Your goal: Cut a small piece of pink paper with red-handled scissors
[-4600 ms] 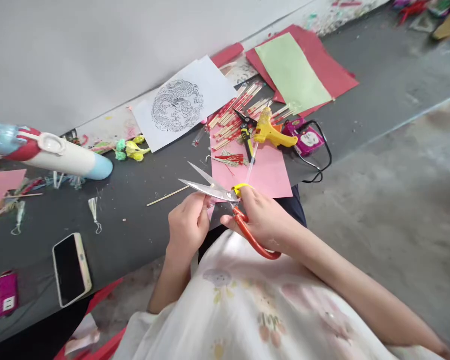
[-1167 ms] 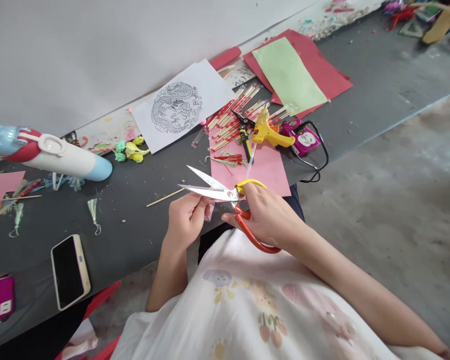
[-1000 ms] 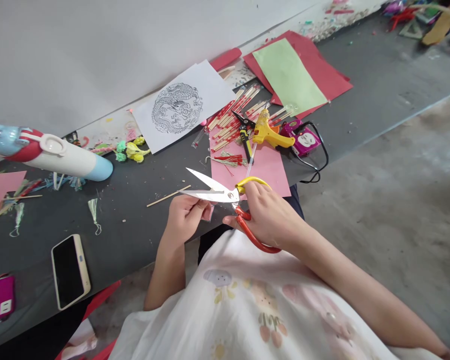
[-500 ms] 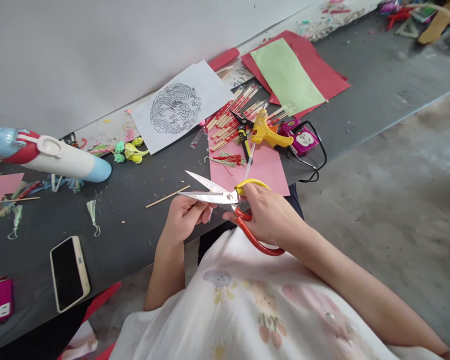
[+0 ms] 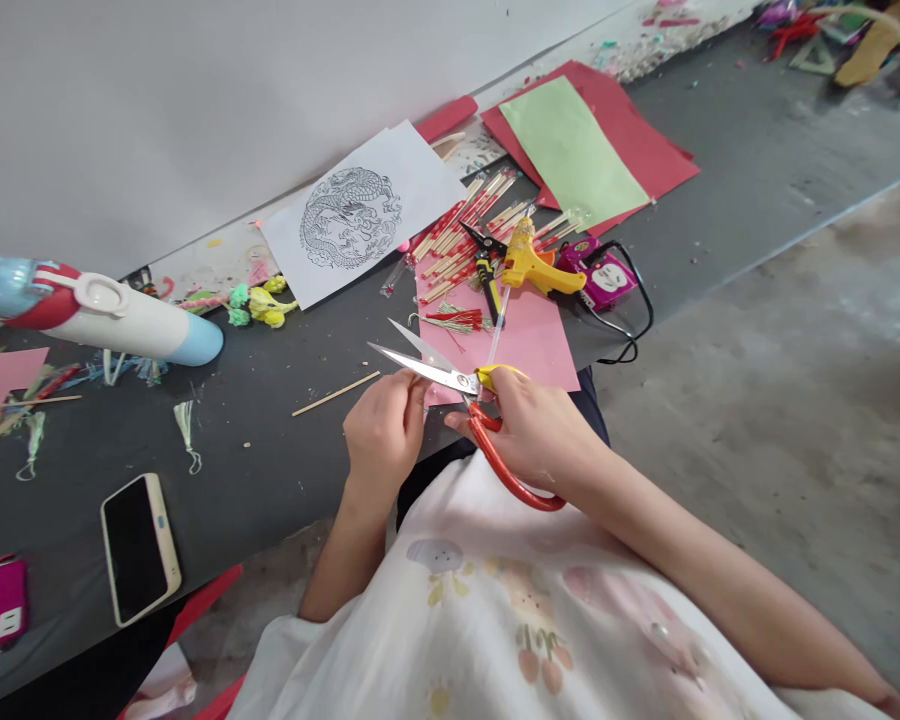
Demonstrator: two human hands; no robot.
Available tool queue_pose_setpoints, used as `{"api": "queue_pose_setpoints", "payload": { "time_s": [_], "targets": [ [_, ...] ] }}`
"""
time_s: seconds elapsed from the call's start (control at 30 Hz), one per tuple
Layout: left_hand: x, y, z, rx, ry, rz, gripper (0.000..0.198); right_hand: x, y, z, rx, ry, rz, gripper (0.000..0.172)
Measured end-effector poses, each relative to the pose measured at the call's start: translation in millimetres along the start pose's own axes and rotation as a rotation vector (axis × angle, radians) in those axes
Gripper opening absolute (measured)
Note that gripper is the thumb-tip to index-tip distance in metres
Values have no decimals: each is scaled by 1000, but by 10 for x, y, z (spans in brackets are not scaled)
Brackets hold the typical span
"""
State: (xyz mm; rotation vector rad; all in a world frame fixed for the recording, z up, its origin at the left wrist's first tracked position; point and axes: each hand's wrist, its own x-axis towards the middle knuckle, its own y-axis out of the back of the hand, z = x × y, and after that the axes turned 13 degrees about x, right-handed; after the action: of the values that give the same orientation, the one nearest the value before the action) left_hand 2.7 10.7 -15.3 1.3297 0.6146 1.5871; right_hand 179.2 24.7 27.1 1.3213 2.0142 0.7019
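My right hand [image 5: 536, 420] grips a pair of scissors [image 5: 487, 420] with one red and one yellow handle. The blades point left over the table edge and stand slightly apart. Close beneath them my left hand [image 5: 382, 430] is closed, its fingertips pinched near the lower blade. Whatever the left fingers hold is too small or hidden to make out. Pink paper [image 5: 540, 350] lies just beyond the hands, with a red and pale green tassel [image 5: 457, 318] on it. A thin wooden stick [image 5: 335, 394] rests on the table left of my left hand.
A yellow glue gun [image 5: 532, 262], black-and-yellow pliers [image 5: 487, 280] and wrapped sticks [image 5: 457, 240] lie ahead. Behind are a dragon print [image 5: 352, 215] and green paper [image 5: 570, 150]. Leftward are a bottle [image 5: 135, 320], a pale tassel [image 5: 185, 432] and a phone [image 5: 139, 550].
The scissor tips have swung upward, away from my body, and the blades have come closer together. My left hand has turned, bringing its back into view, and shifted slightly right.
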Motion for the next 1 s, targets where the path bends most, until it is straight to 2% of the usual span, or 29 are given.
{"api": "queue_pose_setpoints", "payload": {
  "time_s": [0.07,0.13,0.33,0.6,1.0],
  "targets": [
    [-19,-39,6,105,-109,88,16,-7,-4,0,23,-11,-8,45],
    [-25,-53,4,111,-137,101,18,-16,0,3,29,6,-17,48],
    [8,41,21,-12,-31,3,23,-30,19,19,57,69,-58,50],
    [44,146,5,-156,13,-132,30,-40,21,39,4,107,-68,49],
    [66,206,41,-241,76,-180,34,-44,30,7,-59,115,-1,43]
  ]
}}
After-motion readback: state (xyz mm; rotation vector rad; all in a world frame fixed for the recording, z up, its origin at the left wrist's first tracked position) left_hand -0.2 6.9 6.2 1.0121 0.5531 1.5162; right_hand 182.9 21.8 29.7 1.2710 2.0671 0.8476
